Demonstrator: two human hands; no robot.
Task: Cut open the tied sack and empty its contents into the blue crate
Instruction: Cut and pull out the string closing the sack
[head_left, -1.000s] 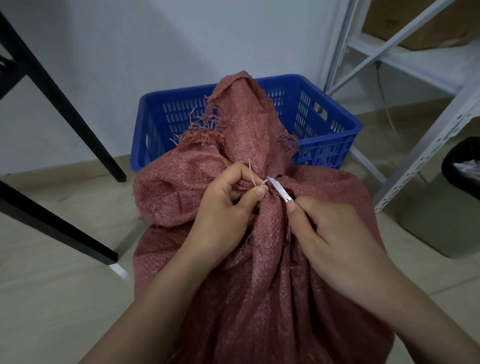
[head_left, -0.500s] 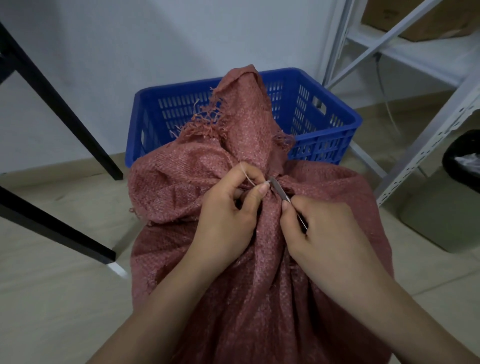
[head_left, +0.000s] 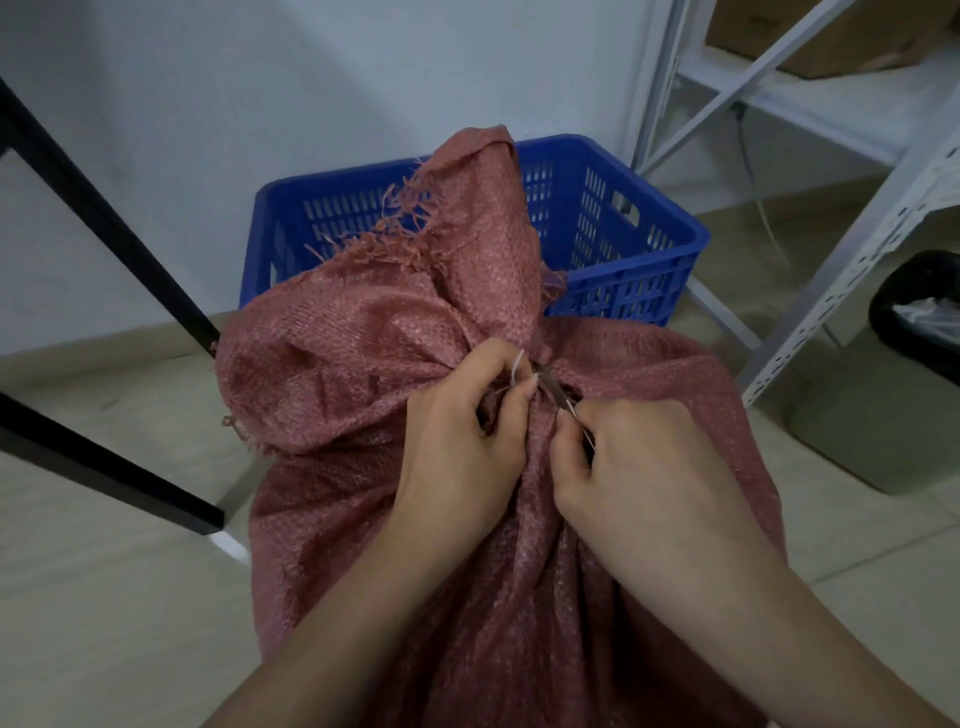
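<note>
A full red woven sack (head_left: 363, 364) stands on the floor in front of me, its frayed neck bunched and tied. My left hand (head_left: 467, 441) pinches a thin white tie string (head_left: 517, 366) at the neck. My right hand (head_left: 634, 467) grips a small metal blade (head_left: 550, 387), whose tip lies against the tie beside my left fingertips. The blue slotted crate (head_left: 649, 228) sits on the floor just behind the sack, partly hidden by the neck. What the sack holds is hidden.
Black table legs (head_left: 104, 223) slant across the left. A white metal shelf frame (head_left: 857, 249) stands at the right, with a black-lined bin (head_left: 919, 312) and a grey box (head_left: 872, 426) beside it. A white wall is behind the crate.
The blade has slid further in under my left fingers at the tie, and less of it shows. Both hands stay at the sack's neck. The view has shifted slightly.
</note>
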